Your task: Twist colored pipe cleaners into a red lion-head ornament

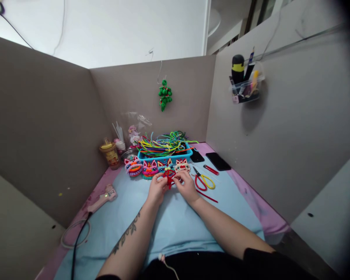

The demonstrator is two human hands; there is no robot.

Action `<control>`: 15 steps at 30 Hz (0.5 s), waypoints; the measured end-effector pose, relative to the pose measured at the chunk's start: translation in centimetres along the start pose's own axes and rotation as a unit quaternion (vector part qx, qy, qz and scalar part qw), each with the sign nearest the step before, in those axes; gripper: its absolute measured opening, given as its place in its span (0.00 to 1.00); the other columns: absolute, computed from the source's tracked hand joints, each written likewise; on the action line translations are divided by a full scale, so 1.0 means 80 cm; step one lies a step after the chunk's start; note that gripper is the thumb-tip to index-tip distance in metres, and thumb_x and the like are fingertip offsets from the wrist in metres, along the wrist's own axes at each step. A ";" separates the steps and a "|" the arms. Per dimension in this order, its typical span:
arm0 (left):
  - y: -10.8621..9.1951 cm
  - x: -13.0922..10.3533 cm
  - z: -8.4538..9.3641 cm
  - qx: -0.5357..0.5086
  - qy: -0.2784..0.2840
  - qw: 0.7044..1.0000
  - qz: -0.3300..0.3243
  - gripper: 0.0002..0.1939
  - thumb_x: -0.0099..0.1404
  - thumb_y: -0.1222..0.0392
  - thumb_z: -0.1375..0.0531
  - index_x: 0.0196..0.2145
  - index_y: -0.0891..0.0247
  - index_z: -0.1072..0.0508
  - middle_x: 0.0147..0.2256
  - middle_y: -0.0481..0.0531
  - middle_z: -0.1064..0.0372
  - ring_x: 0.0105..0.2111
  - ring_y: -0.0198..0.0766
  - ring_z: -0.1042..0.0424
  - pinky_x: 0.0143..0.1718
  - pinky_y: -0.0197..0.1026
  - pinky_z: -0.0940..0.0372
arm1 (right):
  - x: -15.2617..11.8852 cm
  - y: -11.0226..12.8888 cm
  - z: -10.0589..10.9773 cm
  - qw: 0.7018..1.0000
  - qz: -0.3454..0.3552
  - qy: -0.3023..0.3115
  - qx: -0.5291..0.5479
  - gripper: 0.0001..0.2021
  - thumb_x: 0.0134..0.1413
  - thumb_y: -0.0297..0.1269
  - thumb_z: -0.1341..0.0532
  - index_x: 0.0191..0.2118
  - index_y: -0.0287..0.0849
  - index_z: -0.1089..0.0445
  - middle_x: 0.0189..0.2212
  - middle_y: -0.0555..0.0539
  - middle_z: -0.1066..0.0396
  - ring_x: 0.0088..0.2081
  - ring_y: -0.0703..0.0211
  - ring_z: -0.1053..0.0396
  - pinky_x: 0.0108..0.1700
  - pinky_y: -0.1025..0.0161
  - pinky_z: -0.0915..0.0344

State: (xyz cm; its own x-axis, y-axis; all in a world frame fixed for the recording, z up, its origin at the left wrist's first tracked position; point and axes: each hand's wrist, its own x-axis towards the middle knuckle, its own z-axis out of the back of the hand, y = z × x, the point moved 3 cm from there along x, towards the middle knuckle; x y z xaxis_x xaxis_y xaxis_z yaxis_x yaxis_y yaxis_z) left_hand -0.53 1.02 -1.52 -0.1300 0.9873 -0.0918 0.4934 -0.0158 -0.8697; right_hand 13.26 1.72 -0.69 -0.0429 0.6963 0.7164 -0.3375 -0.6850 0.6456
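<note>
Left hand (157, 188) and right hand (186, 186) are pinching the red fuzzy piece (169, 178) at opposite edges; it's sitting between both sets of fingers, neither nearer, long axis unclear

From mid-view: green charm (165, 95) at twelve o'clock, caddy (245, 96) at two, phone (218, 161) at four, cup (112, 159) at nine.

The red piece (169, 180) looks fuzzy and matt, as do the stems (160, 147) in the far tray (147, 160), itself smooth plastic. Soft, creased cloth (177, 225) lies near. To the right, the scissors (200, 177) pair metal blades with smooth handles; the phone (218, 161) is glossy. At left, the glue gun (101, 200) is smooth plastic, the bowl (129, 154) beyond it shiny metal. The far panel (128, 91) looks matt.
</note>
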 end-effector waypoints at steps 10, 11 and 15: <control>0.005 0.004 0.003 -0.004 0.010 1.000 -0.004 0.29 0.40 0.59 0.30 0.38 0.64 0.39 0.24 0.47 0.32 0.24 0.34 0.30 0.26 0.37 0.35 | -0.002 0.003 -0.005 0.999 0.032 0.016 0.010 0.02 0.50 0.31 0.42 0.30 0.43 0.32 0.31 0.47 0.35 0.36 0.59 0.35 0.39 0.60 0.34; 0.004 0.003 0.003 0.000 0.012 1.000 -0.003 0.30 0.40 0.59 0.30 0.39 0.64 0.39 0.25 0.48 0.31 0.24 0.35 0.30 0.27 0.37 0.35 | -0.002 0.002 -0.005 0.999 0.030 0.012 0.009 0.02 0.50 0.31 0.41 0.30 0.43 0.32 0.31 0.47 0.35 0.35 0.59 0.35 0.39 0.60 0.34; 0.005 0.003 0.004 0.018 0.016 1.000 -0.003 0.30 0.40 0.59 0.30 0.39 0.63 0.39 0.24 0.48 0.31 0.24 0.35 0.29 0.28 0.37 0.36 | -0.001 0.000 -0.004 1.000 0.023 -0.005 0.003 0.02 0.50 0.31 0.41 0.27 0.43 0.33 0.29 0.48 0.35 0.35 0.59 0.35 0.38 0.61 0.35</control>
State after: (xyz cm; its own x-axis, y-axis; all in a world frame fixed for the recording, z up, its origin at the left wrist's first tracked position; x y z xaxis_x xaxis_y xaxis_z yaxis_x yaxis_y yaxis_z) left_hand -0.62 1.24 -2.02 -0.1050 0.9919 -0.0720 0.4612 -0.0156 -0.8872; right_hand 12.98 1.75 -0.80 -0.0496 0.6616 0.7482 -0.3297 -0.7180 0.6131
